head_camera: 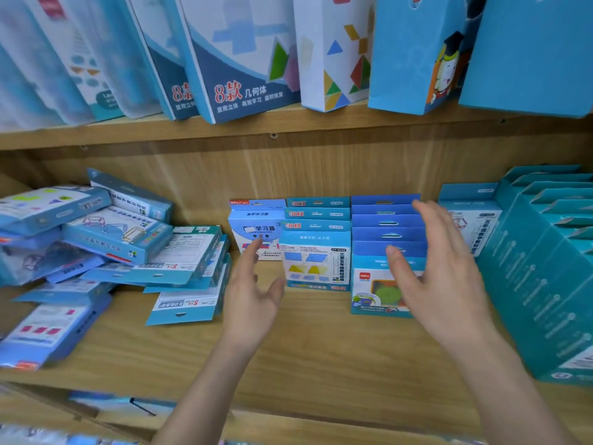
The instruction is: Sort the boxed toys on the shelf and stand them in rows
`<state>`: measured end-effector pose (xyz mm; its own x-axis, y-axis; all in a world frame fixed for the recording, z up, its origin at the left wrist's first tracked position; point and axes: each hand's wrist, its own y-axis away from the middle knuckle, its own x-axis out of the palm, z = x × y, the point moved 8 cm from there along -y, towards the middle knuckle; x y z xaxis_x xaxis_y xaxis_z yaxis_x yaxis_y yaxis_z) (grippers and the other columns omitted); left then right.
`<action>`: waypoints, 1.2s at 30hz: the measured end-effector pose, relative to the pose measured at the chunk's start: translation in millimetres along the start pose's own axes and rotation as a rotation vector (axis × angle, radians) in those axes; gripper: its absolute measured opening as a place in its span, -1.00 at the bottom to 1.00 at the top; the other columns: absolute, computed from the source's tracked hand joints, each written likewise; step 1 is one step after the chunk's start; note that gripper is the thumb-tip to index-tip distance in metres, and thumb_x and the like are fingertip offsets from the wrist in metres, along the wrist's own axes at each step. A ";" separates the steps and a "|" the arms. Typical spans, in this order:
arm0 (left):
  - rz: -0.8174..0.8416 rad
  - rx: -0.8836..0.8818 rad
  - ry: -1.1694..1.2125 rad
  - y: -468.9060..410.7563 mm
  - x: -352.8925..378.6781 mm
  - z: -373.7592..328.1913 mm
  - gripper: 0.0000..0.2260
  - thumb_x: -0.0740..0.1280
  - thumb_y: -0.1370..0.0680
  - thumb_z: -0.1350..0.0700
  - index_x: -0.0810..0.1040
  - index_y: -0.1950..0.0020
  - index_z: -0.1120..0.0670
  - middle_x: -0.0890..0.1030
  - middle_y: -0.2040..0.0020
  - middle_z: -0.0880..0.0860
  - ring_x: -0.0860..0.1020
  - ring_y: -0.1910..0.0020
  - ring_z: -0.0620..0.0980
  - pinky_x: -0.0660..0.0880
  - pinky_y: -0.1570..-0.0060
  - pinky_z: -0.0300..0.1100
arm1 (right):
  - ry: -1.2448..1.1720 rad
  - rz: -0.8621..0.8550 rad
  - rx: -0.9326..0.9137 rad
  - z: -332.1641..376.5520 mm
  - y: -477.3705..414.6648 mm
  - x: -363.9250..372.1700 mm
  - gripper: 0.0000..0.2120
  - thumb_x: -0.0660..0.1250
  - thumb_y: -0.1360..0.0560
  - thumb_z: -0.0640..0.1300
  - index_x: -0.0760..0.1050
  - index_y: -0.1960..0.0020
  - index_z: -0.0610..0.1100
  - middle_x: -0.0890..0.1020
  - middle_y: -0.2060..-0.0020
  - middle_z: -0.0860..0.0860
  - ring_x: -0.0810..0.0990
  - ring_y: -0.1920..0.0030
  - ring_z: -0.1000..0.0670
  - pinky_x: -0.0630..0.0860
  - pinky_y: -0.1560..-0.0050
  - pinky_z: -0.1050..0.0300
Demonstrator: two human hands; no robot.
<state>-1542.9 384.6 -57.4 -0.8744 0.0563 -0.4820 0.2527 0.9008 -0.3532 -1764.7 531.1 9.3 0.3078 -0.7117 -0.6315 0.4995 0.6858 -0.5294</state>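
**Risk: domino topple in the standing rows**

Boxed toys: 3 short rows stand upright mid-shelf, fronts toward the camera. Landmark is the shapes box (316, 264), which heads the middle row.
- Just left of it: a shorter row set further back, headed by a white-and-blue box (253, 231).
- Just right of it, side by side: a row headed by a red-logo box (373, 292).
- Further right: a white box (471, 220), then a long run of teal boxes (539, 284).
- Well left of it: a loose pile of flat boxes (112, 245), unsorted and overlapping.

Hands: both empty, fingers straight and spread.
- Left hand (253, 293) is at the landmark's left front, thumb near its lower left corner. Can't tell if it touches.
- Right hand (439, 277) is in front of the red-logo row, palm facing left, and hides part of it.

Risks, my read:
1. The rows are thin boxes on edge with nothing bracing the front. A nudge from either palm tips a front box, and it could drop off the shelf board (321, 348).
2. Squeezing the rows together from both sides could skew the middle row, since its neighbours' fronts aren't flush with it.
3. Pulling a low box out of the pile lets the upper ones slide toward the shelf edge.
4. Nearly everything is blue and similar, so a box could go into the wrong row. Check the label before placing.
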 end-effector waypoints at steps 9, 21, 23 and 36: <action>-0.025 0.119 -0.078 -5.0 -121.3 16.0 -0.77 0.30 -0.49 0.03 0.62 -0.11 -0.04 0.65 -0.04 -0.17 0.60 0.01 -0.22 0.51 -0.04 -0.25 | -0.116 0.124 -0.159 122.6 12.5 72.1 -0.51 0.31 -0.52 -0.08 0.29 -0.42 -0.02 0.44 -0.35 0.04 0.32 -0.29 0.11 0.18 -0.16 0.39; -0.193 0.579 -0.551 -60.8 -286.9 51.2 -0.75 0.31 -0.45 0.23 0.59 -0.12 0.15 0.60 -0.11 0.08 0.52 -0.09 0.10 0.37 -0.16 -0.17 | -0.147 0.255 -0.312 276.4 21.5 202.9 -0.56 0.28 -0.54 -0.08 0.33 -0.40 -0.07 0.43 -0.34 0.04 0.28 -0.33 0.12 -0.05 -0.26 0.57; -0.204 0.589 -0.701 -75.7 -305.1 56.2 -0.64 0.37 -0.42 0.21 0.52 -0.22 0.14 0.54 -0.21 0.12 0.48 -0.17 0.16 0.40 -0.20 -0.01 | -0.144 0.271 -0.323 290.7 21.0 220.3 -0.56 0.28 -0.54 -0.09 0.32 -0.40 -0.07 0.42 -0.35 0.04 0.29 -0.34 0.10 0.01 -0.28 0.50; -0.138 0.603 -0.816 -104.7 -343.4 76.5 -0.72 0.42 -0.45 0.02 0.62 -0.13 0.06 0.66 -0.07 -0.02 0.59 -0.10 0.04 0.46 -0.02 -0.06 | -0.200 0.357 -0.381 366.2 8.2 276.4 -0.31 0.28 -0.54 -0.06 -0.06 -0.50 0.17 0.03 -0.52 0.09 0.12 -0.49 0.03 0.31 -0.34 0.04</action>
<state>-1237.4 238.1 83.8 -0.4203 -0.5443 -0.7260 0.5343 0.4982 -0.6829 -1379.0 284.1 37.9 0.5708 -0.4144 -0.7088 0.0197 0.8699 -0.4928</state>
